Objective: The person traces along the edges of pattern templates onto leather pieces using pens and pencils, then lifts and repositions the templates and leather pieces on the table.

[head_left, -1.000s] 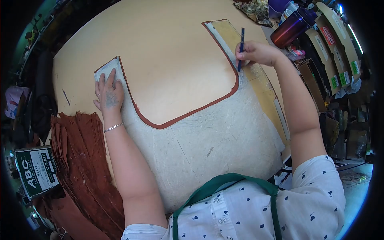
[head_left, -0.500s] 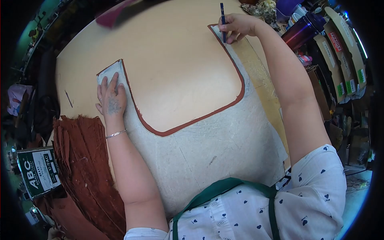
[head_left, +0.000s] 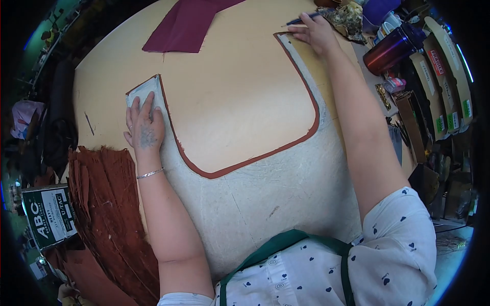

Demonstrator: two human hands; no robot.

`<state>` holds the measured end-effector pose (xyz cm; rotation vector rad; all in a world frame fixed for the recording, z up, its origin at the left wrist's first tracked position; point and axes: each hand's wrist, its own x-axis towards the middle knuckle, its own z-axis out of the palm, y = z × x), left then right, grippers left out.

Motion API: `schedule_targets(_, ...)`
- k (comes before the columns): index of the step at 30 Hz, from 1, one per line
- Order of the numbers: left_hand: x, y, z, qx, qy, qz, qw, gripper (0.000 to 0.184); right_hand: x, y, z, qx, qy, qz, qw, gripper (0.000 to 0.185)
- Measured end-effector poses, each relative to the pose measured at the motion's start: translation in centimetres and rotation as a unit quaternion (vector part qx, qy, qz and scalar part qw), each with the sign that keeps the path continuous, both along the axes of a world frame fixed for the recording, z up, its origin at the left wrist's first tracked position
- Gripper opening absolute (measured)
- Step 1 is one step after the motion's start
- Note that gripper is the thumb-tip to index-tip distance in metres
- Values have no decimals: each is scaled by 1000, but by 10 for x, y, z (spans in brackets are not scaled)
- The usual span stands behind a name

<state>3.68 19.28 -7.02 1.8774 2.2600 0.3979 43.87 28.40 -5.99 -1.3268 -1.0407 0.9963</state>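
Observation:
A large grey-white pattern sheet [head_left: 286, 188] with a U-shaped cut-out covers the near part of the tan surface [head_left: 240, 97]. Reddish-brown material [head_left: 245, 161] shows as a narrow border along the cut-out. My left hand [head_left: 146, 125] lies flat with fingers apart on the sheet's left arm. At the tip of the right arm, my right hand [head_left: 315, 34] holds a dark pencil [head_left: 302, 20], tilted nearly level just above the sheet's end. A yellowish board [head_left: 306, 52] shows beside that arm, partly under my forearm.
Maroon cloth [head_left: 185, 25] lies at the far edge. Reddish-brown strips [head_left: 104, 204] are heaped at the left beside a green ABC can [head_left: 50, 217]. A purple-red tumbler [head_left: 390, 51], a small pink-labelled bottle [head_left: 394, 84] and cardboard holders [head_left: 434, 76] stand at the right.
My right hand went up the right arm of the sheet to its far end, and the pencil tipped from upright to nearly level. Maroon cloth came into view at the top. My left hand stayed on the sheet.

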Motion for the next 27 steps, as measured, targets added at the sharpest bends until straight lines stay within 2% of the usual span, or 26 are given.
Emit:
schedule_targets(1, 0, 0, 0, 0, 0, 0, 1000, 42, 1, -5, -8, 24, 44, -36, 998, 21)
schedule_targets(5, 0, 0, 1, -2, -2, -1, 1000, 42, -12, -14, -22, 101, -1, -67, 993, 22)
schedule_targets(8, 1, -1, 0, -1, -3, 0, 1000, 42, -24, -12, -36, 180, -115, -44, 976, 22)
schedule_targets(15, 1, 0, 1, -11, 10, 3, 1000, 43, -26, -9, -43, 185, -211, -108, 954, 22)
schedule_targets(24, 1, 0, 1, -11, 3, 6, 1000, 43, -27, -14, -43, 179, -291, -120, 932, 23)
schedule_targets(27, 0, 1, 0, -6, 2, 3, 1000, 43, -30, -22, -42, 184, -270, -127, 937, 23)
